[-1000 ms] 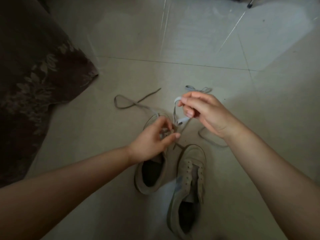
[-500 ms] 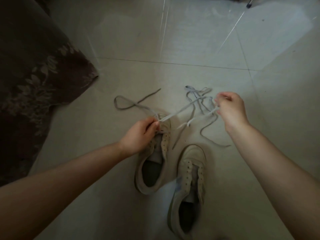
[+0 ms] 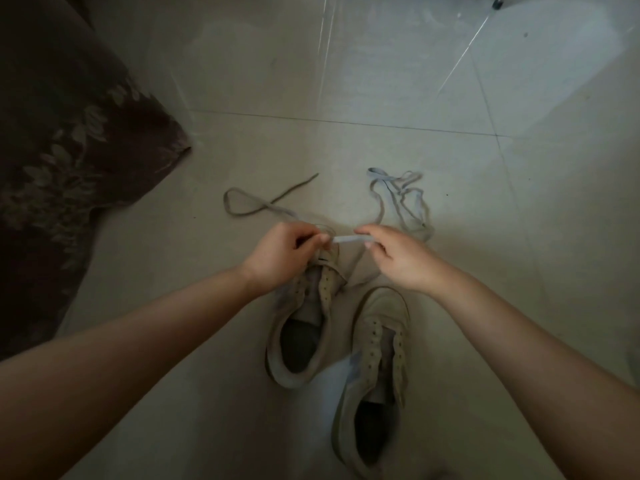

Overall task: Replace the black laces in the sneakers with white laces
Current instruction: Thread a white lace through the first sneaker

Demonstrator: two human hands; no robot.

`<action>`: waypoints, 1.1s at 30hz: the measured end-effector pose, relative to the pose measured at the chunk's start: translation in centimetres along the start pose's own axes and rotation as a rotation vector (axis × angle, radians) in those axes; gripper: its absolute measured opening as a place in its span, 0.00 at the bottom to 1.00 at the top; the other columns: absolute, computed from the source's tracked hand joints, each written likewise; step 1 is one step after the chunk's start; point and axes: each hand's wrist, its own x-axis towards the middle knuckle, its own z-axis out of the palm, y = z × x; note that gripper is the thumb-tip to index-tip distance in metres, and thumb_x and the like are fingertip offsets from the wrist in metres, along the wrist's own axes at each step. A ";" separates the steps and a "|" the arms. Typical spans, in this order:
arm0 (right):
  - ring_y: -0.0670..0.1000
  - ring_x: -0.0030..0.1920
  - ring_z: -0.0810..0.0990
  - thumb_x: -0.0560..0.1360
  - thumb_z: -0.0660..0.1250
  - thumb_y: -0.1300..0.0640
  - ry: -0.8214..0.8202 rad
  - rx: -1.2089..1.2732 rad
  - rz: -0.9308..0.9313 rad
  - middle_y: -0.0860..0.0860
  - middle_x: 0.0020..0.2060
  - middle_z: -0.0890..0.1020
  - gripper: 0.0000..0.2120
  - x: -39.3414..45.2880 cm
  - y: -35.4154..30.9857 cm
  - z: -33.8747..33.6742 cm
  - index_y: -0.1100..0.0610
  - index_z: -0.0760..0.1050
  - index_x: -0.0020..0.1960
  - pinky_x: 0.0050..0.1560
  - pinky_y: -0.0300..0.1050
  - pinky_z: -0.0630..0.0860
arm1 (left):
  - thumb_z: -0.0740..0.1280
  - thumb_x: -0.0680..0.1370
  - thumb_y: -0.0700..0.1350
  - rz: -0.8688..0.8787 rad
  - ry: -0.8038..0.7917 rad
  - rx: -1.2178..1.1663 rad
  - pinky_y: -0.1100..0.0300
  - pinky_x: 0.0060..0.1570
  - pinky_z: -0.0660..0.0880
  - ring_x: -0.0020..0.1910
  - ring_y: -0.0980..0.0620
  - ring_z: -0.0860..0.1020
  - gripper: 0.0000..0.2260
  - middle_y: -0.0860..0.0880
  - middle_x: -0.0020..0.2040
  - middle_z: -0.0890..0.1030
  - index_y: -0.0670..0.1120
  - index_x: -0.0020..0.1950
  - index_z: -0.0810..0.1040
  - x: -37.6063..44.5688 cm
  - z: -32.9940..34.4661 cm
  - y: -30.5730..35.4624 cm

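On pale glossy floor tiles (image 3: 398, 81), head view: no readable brand or writing on either shoe. Left hand (image 3: 280, 254) fingers curled, pinching flat white lace (image 3: 348, 239) at the toe end of the beige canvas sneaker on the left (image 3: 304, 327). Right hand (image 3: 398, 258) pinches the same lace, short span taut between hands. Second beige unlaced sneaker (image 3: 374, 375) just beside. Dark removed lace (image 3: 256, 209) lies beyond; loose pale lace pile (image 3: 401, 192) near it. Dark leaf-patterned fabric (image 3: 69, 150) at left.

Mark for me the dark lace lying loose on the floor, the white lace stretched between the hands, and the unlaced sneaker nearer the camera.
Dark loose lace (image 3: 242, 213): head view, on its floor loop.
White flat lace (image 3: 349, 239): head view, taut span between hands.
Beige near sneaker (image 3: 384, 306): head view, on its toe cap.
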 end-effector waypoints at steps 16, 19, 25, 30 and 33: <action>0.47 0.51 0.80 0.74 0.68 0.55 0.007 0.146 0.106 0.47 0.48 0.84 0.07 -0.1 -0.6 4.8 0.52 0.83 0.49 0.53 0.40 0.74 | 0.67 0.75 0.46 -0.227 -0.016 0.382 0.64 0.41 0.64 0.50 0.48 0.77 0.08 0.46 0.49 0.77 0.50 0.51 0.83 -1.6 2.6 -1.6; 0.46 0.49 0.81 0.73 0.70 0.56 0.052 0.185 0.119 0.48 0.46 0.85 0.07 0.2 -0.8 5.0 0.53 0.83 0.49 0.47 0.36 0.72 | 0.69 0.73 0.45 -0.271 0.016 0.332 0.64 0.41 0.64 0.49 0.48 0.77 0.07 0.46 0.50 0.78 0.49 0.49 0.83 -1.2 3.0 -1.7; 0.51 0.43 0.81 0.71 0.71 0.60 0.176 0.292 0.146 0.50 0.36 0.83 0.05 0.3 -1.2 5.3 0.52 0.77 0.41 0.47 0.45 0.76 | 0.71 0.70 0.45 -0.235 0.074 0.270 0.61 0.37 0.64 0.41 0.50 0.74 0.03 0.52 0.39 0.71 0.51 0.39 0.77 -1.3 3.1 -2.2; 0.51 0.41 0.81 0.72 0.70 0.60 0.205 0.306 0.153 0.50 0.34 0.83 0.05 0.7 -1.2 5.3 0.53 0.77 0.40 0.45 0.44 0.75 | 0.71 0.71 0.45 -0.169 0.091 0.277 0.62 0.37 0.64 0.39 0.52 0.73 0.05 0.54 0.38 0.69 0.49 0.47 0.82 -1.4 3.1 -2.5; 0.47 0.40 0.78 0.72 0.71 0.58 0.219 0.298 0.154 0.47 0.33 0.80 0.04 0.9 -1.3 5.2 0.52 0.78 0.40 0.42 0.39 0.72 | 0.71 0.71 0.43 -0.161 0.106 0.232 0.63 0.37 0.63 0.38 0.54 0.70 0.08 0.57 0.35 0.66 0.48 0.50 0.84 -1.1 3.3 -2.5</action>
